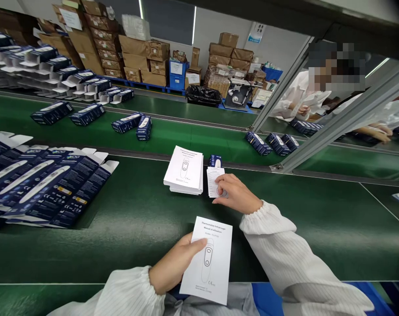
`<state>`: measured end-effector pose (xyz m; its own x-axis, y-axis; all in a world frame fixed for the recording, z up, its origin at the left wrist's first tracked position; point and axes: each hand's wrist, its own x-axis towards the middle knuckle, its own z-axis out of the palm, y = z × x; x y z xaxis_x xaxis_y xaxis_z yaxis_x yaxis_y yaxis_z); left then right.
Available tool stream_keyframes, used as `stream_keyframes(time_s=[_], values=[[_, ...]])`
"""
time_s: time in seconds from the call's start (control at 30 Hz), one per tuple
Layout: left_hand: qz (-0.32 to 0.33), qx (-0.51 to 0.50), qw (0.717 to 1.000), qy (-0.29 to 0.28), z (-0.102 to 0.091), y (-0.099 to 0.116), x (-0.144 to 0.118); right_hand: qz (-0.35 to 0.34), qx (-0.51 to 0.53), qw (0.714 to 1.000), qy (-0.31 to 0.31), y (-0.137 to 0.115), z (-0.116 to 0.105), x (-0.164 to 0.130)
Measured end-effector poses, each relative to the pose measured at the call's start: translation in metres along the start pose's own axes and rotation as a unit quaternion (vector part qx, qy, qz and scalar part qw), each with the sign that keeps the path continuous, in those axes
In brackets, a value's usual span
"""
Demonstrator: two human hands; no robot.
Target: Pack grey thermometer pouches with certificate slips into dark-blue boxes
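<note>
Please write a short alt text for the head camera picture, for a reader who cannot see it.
A person's left hand holds a white thermometer manual above a green belt, while the right hand touches a small stack of cards beside a stack of manuals. Open blue boxes lie at left; another person works beyond.

Bright, even overhead light

You see ceiling tube lights (194,17) glowing, soft shadows on the green belt (318,219), edges bowed by the wide lens.
</note>
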<state>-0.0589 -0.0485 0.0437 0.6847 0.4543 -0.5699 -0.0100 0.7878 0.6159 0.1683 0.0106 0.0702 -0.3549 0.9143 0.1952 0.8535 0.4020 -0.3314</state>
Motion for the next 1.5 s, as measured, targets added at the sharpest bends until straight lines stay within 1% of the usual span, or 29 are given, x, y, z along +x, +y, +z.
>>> stream_keyframes(time_s=[0.2,0.4,0.67,0.8,0.97,1.07,1.17,1.27,1.33,1.37,1.43,1.5], values=[[0.003,0.000,1.000,0.004,-0.001,-0.004,0.001,0.007,0.015,0.999,-0.040,0.002,0.000,0.002],[0.005,0.003,1.000,-0.015,0.000,-0.002,0.001,0.011,0.044,0.995,-0.089,0.007,-0.005,0.007],[0.003,0.006,1.000,-0.007,0.002,-0.004,0.003,0.009,0.046,0.996,-0.078,0.005,-0.004,0.003],[0.004,0.009,1.000,-0.009,0.002,-0.004,0.001,-0.007,0.065,0.993,-0.096,0.009,-0.005,0.006],[-0.007,0.013,1.000,-0.005,0.003,-0.002,0.000,0.000,0.086,0.990,-0.110,0.011,-0.009,0.009],[0.001,0.005,1.000,-0.011,0.004,-0.002,0.001,-0.003,0.075,0.992,-0.101,0.010,-0.010,0.010],[0.005,-0.001,1.000,-0.013,0.005,-0.004,0.004,0.010,0.041,0.997,-0.072,0.009,-0.008,0.008],[0.007,-0.004,1.000,-0.006,0.006,-0.008,0.006,0.029,0.008,1.000,-0.005,0.004,-0.003,0.003],[0.007,-0.006,1.000,-0.003,0.005,-0.010,0.007,0.029,-0.010,0.999,0.044,0.000,0.001,-0.003],[0.007,-0.007,1.000,-0.003,0.005,-0.011,0.006,0.023,-0.012,0.998,0.058,-0.003,0.003,-0.006],[0.008,-0.004,1.000,-0.003,0.004,-0.011,0.006,0.001,0.000,0.999,0.053,-0.006,0.004,-0.012],[0.007,0.000,1.000,0.001,0.004,-0.011,0.005,-0.021,0.022,0.999,0.023,-0.008,0.004,-0.017]])
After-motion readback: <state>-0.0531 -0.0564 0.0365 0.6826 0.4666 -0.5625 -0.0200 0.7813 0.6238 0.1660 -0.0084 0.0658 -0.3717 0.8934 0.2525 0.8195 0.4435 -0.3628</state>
